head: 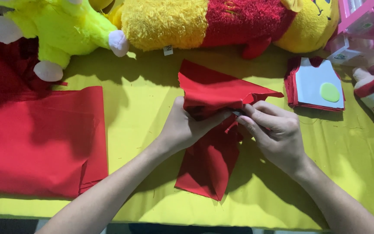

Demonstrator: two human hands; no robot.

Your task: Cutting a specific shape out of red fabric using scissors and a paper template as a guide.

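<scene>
The left hand [187, 128] is closed on a piece of red cloth [215, 130], its thumb and fingers pinching the bunched middle of the cloth where the folds gather. The right hand [275, 132] meets it from the other side, fingers curled and pressed together at the same gathered spot, with something small and dark at its fingertips that is too small to make out. The red cloth lies near the middle of the yellow table cover [143, 99], its upper part lifted and spread toward the far edge, its lower part hanging flat toward the person.

By the look of it, the step in hand is working the cloth at that pinched point, folding or trimming it; which of the two cannot be told. The next move calls for a steady grip from the left hand so the gathered layers do not slip while the right works.

To the left lies a larger sheet of red fabric [40, 138]. To the right sits a stack of cut red pieces [291, 86] topped by a white shape [312, 80] with a green dot [329, 92]. Along the far edge rest a yellow-green plush toy [61, 26] and a yellow and red plush toy [221, 19].
</scene>
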